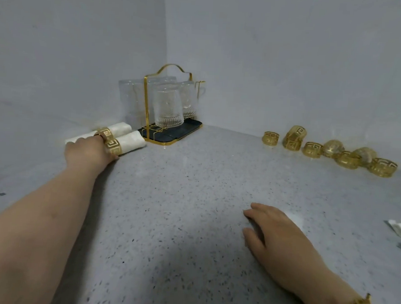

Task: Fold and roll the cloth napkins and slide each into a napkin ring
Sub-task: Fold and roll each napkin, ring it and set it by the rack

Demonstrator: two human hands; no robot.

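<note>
Fingers of the left hand curl round the nearer rolled napkin beside its ring; right hand lies flat.

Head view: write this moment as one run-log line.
left hand: holds ringed napkin | right hand: rests on counter | loose rings: right

There is only one wide view, worn on the person's head. It looks forward and down across the counter toward the wall corner at upper centre, close enough that both forearms fill the lower frame.
</note>
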